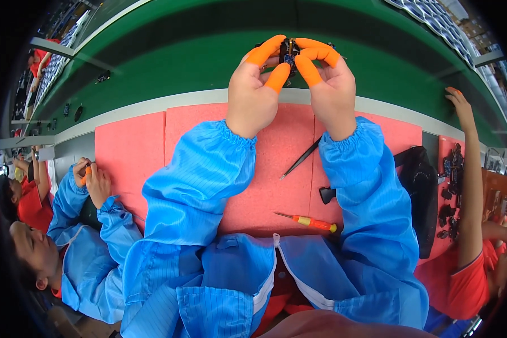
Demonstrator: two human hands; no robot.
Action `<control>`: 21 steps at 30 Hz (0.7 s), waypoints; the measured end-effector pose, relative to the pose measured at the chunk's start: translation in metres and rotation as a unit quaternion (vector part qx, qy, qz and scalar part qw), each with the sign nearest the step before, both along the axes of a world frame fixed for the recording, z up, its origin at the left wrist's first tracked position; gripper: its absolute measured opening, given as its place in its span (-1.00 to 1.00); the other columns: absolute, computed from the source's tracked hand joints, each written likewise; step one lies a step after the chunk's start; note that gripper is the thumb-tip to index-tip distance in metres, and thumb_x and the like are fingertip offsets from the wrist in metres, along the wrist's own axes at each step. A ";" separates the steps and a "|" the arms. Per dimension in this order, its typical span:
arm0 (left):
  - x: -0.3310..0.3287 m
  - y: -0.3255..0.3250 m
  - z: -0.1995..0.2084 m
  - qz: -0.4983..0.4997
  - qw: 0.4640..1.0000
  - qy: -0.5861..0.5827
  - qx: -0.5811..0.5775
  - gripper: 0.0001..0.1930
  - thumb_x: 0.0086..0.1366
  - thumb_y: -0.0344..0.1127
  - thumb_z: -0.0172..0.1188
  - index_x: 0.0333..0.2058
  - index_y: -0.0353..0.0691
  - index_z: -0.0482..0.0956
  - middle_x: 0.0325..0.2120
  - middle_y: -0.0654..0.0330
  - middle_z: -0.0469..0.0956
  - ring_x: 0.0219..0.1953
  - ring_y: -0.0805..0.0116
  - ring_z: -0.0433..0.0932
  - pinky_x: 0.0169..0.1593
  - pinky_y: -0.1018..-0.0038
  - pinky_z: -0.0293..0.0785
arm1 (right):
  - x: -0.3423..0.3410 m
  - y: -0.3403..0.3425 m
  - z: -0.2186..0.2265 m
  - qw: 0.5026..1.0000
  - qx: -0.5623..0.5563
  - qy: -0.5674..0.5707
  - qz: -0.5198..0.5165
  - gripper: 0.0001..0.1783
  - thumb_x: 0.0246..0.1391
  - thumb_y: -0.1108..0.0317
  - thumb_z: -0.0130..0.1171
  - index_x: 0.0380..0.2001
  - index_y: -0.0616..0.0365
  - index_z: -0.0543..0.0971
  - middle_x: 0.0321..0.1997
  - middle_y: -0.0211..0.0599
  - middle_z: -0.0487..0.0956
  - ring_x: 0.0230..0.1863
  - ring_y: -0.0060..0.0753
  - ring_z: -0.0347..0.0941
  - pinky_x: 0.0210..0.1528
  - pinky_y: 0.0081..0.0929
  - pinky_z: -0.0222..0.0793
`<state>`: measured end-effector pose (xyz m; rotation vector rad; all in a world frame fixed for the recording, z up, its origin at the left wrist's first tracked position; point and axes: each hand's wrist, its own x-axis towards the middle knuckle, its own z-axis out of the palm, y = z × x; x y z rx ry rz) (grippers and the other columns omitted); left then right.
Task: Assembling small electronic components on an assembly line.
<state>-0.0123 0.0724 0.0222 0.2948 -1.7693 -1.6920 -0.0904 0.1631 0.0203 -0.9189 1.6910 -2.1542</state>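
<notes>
Both my hands are stretched out over the green conveyor belt (191, 67), with orange covers on thumbs and fingers. Between them is a small black electronic assembly (289, 52) with a blue part and a thin gold-coloured strip. My left hand (254, 93) pinches it from the left side. From the right, my right hand (331, 93) grips it with thumb and fingers. Its underside and much of its edges are hidden by my fingers. Below my hands, dark tweezers (301, 159) and a screwdriver (310, 222) with a yellow and red handle lie on the pink foam mat (253, 191).
To the left a co-worker in blue (90, 253) handles something small. Another person's bare arm (470, 169) reaches over the belt from the right. Black parts lie on a pink foam piece (444, 152) beside a black bag-like item (417, 186). Small parts (102, 76) sit on the belt.
</notes>
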 end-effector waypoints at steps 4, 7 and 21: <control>-0.001 0.001 0.000 0.001 1.000 0.006 0.011 -0.61 0.06 -0.67 -0.04 -0.09 -0.31 0.34 -0.23 0.12 0.36 -0.15 0.33 0.40 -0.12 0.52 0.41 | -0.001 -0.002 -0.004 0.999 -0.021 0.038 0.007 -0.81 -0.05 0.56 0.03 -0.28 0.28 0.39 -0.15 -0.28 0.40 -0.19 -0.49 0.35 -0.10 -0.58 0.30; 0.000 0.001 0.001 0.006 1.000 0.004 0.003 -0.61 0.05 -0.67 -0.05 -0.09 -0.30 0.34 -0.23 0.11 0.36 -0.14 0.33 0.40 -0.12 0.51 0.41 | 0.001 -0.001 -0.004 0.997 -0.022 0.072 0.005 -0.81 -0.05 0.56 0.03 -0.29 0.28 0.40 -0.14 -0.28 0.40 -0.19 -0.49 0.35 -0.11 -0.58 0.31; 0.000 0.007 0.002 0.013 0.999 0.025 -0.044 -0.62 0.06 -0.65 -0.04 -0.09 -0.30 0.34 -0.20 0.10 0.33 -0.13 0.31 0.39 -0.12 0.51 0.42 | 0.015 -0.008 0.003 0.984 -0.143 -0.101 0.026 -0.65 -0.03 0.57 -0.02 -0.11 0.22 0.28 -0.14 -0.24 0.37 -0.09 -0.44 0.28 0.00 -0.56 0.20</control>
